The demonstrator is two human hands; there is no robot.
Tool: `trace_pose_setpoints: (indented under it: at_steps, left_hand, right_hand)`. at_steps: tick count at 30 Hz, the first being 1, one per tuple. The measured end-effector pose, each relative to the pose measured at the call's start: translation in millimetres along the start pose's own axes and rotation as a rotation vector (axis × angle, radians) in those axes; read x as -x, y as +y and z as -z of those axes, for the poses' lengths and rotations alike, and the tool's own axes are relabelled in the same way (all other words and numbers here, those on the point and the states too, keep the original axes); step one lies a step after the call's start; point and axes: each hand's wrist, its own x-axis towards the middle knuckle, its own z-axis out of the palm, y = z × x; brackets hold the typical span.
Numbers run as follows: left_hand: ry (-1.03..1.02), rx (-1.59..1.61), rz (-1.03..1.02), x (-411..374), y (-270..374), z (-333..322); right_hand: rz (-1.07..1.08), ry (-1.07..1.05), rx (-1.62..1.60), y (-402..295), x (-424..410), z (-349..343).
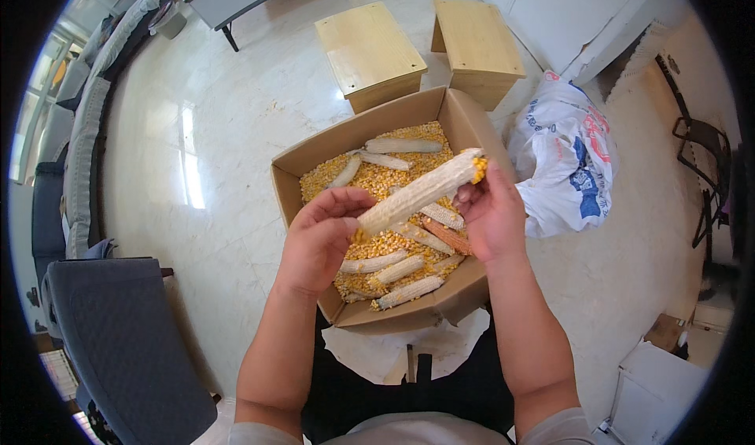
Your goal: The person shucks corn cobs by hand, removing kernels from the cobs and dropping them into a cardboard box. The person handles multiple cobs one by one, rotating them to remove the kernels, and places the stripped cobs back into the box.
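Observation:
A pale, mostly stripped corn cob (422, 194) is held slantwise between my two hands, above a cardboard box (466, 112). My left hand (321, 233) grips its lower left end, where a few yellow kernels show. At the upper right end, my right hand (489, 209) holds the cob beside a small cluster of kernels. Loose corn kernels (383, 176) cover the box's bottom. Several bare cobs lie on them, among them a whitish cob (404, 145) at the far side, a reddish cob (446, 236) under my right hand and a pale cob (408, 293) at the near side.
Beyond the box stand two wooden stools (371, 47) (481, 38). A white woven plastic sack (563, 156) with printing slumps against the box's right side. At the left are a grey cushioned seat (124, 339) and a long sofa (88, 150). A table (248, 0) stands at the back.

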Motion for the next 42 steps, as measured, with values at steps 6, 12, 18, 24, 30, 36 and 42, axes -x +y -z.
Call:
trace_pose_setpoints:
  at_steps: [6,12,18,24,30,36,42]
  left_hand:
    - [-0.051,0.265,0.007,-0.1,5.5,5.0]
    - [0.031,0.223,0.026,-3.7,3.9,5.5]
    - [0.033,0.231,0.052,-8.1,0.3,11.1]
    - [0.125,0.36,-0.008,-15.5,-5.8,6.3]
    - [0.173,0.267,-0.108,-24.5,-11.5,1.3]
    - [0.258,0.127,-0.233,-25.4,-18.5,-6.7]
    - [0.174,0.173,-0.329,-25.0,-26.4,-5.2]
  right_hand:
    - [-0.058,0.153,0.015,0.2,-5.3,-4.1]
    - [-0.129,0.275,0.104,-6.0,-1.3,-17.5]
    - [-0.053,0.171,0.432,-7.7,-0.7,-9.0]
    - [-0.144,0.079,0.534,-11.5,10.0,-21.0]
    - [-0.207,0.057,0.63,4.8,7.1,-15.4]
    - [-0.104,0.074,0.854,14.2,3.8,-7.1]
    - [0.142,0.064,0.979,27.4,0.3,6.4]
